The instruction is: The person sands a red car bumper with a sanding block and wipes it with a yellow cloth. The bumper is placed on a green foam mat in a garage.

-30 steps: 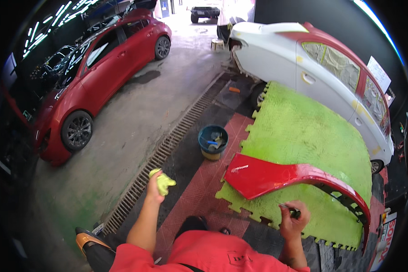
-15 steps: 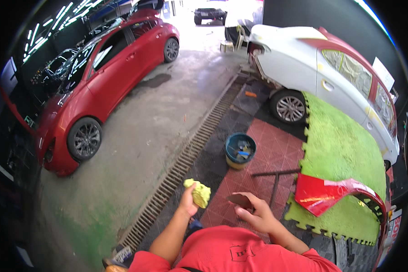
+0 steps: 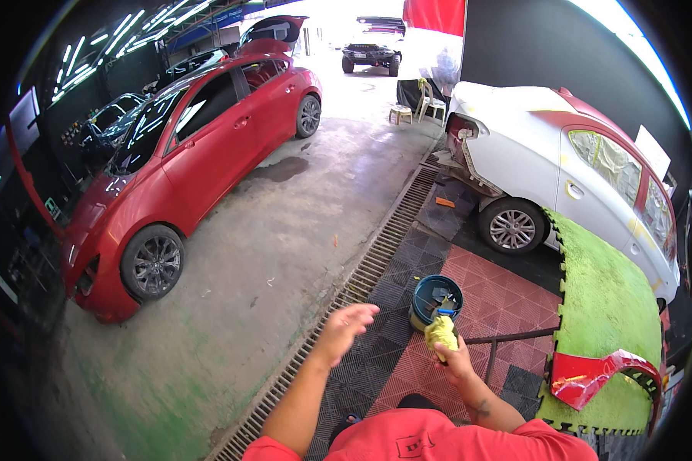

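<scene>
Floor [image 3: 284, 253]: bare grey concrete, stained green near the person, with a long metal drain grate [image 3: 369, 269] running from near to far.
Red car [image 3: 184, 169]: glossy hatchback parked on the left.
White car [image 3: 569, 177]: dull sanded body on the right, windows masked with paper.
Mat [image 3: 607, 307]: fuzzy green foam on the right, with jigsaw edges.
Tiles [image 3: 500, 300]: red and black plastic grid squares under the bucket.
Panel [image 3: 600, 373]: curved shiny red fender lying on the mat's near end.
Bucket [image 3: 436, 300]: round blue tub, just beyond the right hand.
Left hand [image 3: 344, 329]: empty, fingers spread loosely.
Right hand [image 3: 455, 361]: fingers closed around the cloth.
Cloth [image 3: 441, 333]: crumpled yellow-green wad, sticking up from the right hand.
</scene>
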Demonstrator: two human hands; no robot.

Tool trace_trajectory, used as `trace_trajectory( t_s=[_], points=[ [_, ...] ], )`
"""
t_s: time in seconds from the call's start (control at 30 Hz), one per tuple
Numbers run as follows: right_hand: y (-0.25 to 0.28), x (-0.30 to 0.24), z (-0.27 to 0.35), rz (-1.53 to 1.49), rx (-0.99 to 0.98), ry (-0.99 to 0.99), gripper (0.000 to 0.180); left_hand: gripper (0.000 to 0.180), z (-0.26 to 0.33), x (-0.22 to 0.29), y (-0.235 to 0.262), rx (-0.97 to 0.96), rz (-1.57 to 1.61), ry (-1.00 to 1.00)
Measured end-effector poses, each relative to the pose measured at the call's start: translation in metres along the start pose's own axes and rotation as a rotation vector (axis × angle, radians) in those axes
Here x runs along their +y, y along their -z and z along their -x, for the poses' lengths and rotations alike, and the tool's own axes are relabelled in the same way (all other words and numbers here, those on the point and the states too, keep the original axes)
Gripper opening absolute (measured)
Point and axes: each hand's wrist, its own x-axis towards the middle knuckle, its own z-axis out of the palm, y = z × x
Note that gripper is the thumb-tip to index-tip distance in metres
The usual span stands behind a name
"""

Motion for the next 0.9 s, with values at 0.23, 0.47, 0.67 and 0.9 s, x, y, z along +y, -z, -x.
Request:
trace_trajectory(
  t_s=[0.23, 0.47, 0.67, 0.9],
  points=[
    [0.061, 0.057, -0.091, -0.320, 0.302, -0.177, 0.061, 0.039, -0.062, -0.047, 0.062, 0.090, -0.032, 0.163],
    [0.104, 0.052, -0.225, -0.547, 0.224, -0.164, 0.037, 0.029, -0.083, -0.238, 0.093, 0.310, -0.166, 0.836],
    [0.134, 0.064, -0.373, -0.072, 0.415, -0.262, 0.058, 0.023, -0.126, -0.295, 0.111, 0.433, -0.326, 0.693],
    [0.169, 0.107, -0.499, 0.481, 0.699, -0.283, 0.061, 0.030, -0.225, -0.271, 0.101, 0.177, -0.654, 0.714]
  ],
)
